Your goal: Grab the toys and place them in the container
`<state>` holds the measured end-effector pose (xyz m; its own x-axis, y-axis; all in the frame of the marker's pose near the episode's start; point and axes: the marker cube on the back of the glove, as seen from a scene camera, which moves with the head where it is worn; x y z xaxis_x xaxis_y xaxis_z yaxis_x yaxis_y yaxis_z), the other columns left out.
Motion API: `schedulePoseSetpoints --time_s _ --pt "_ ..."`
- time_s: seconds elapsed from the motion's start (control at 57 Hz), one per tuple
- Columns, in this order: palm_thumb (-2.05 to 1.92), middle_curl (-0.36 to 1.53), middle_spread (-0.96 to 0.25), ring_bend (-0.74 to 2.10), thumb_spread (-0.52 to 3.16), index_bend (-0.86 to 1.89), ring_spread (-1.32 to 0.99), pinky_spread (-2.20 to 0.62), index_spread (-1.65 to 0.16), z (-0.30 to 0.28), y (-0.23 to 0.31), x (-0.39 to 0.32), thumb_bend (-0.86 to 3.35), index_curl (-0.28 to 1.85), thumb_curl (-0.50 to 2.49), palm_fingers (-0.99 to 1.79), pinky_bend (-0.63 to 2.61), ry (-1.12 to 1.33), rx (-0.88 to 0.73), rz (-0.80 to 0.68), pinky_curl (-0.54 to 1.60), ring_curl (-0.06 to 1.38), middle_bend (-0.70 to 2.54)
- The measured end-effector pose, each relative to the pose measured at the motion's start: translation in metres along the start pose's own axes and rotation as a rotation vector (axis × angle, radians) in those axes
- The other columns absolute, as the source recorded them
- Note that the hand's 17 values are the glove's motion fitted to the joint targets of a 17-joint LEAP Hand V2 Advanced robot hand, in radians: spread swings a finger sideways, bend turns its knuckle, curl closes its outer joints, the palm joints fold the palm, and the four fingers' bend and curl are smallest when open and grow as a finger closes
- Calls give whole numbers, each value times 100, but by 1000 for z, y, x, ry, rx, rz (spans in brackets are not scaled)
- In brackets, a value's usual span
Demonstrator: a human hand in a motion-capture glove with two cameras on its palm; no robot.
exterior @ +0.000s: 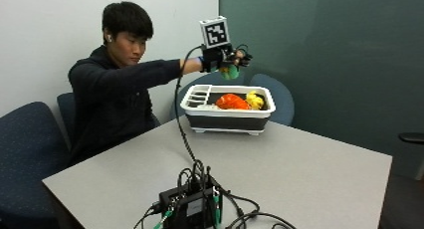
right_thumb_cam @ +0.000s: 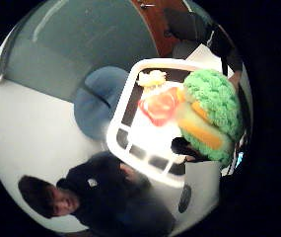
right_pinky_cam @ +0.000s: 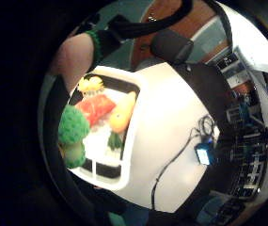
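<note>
Right hand: raised above the container, upper centre of the outside view.
Grip: fingers curled round a green knitted toy.
Container: white tub with dark sides, on the far end of the surface.
Toys inside: an orange carrot, a red toy and a yellow toy.
Risk: the hand hangs near the tub's back rim; released there, the green toy may strike the rim and fall behind the surface.
</note>
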<state>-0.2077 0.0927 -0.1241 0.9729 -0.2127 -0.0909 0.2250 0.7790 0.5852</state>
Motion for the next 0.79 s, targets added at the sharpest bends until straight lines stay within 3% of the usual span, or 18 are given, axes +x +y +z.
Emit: schedulePoseSetpoints --time_s 0.088,0.175,0.21,0.298,0.386,0.526,0.684,0.789 --pt "72 49 -31 24 91 95 -25 1 -15 33 -21 -1 6 71 75 16 56 61 -135 136 36 13 75" --pt "59 40 -20 23 105 86 -17 2 -16 60 -5 -4 -3 68 67 -15 72 7 -279 -94 40 15 38" --pt "49 36 -13 25 107 69 -13 3 -15 64 -1 -10 -7 64 63 -26 80 -27 -278 -101 41 16 24" --pt "34 31 -4 23 111 44 -8 4 -15 61 11 -4 -7 55 55 -26 83 -50 -208 -24 42 17 12" --pt "24 28 -1 19 114 35 -6 4 -16 48 30 34 -5 50 49 -20 79 116 -127 -9 41 18 11" --pt "26 27 -1 17 123 38 -4 4 -20 10 74 55 0 50 45 -10 71 -123 -22 17 38 18 14" --pt "31 25 -1 17 130 47 -3 5 -21 0 143 93 0 52 43 -5 67 -106 102 -27 36 18 14" --pt "35 27 -3 17 134 53 -3 5 -21 5 189 118 1 54 42 1 63 30 170 -248 35 17 19"
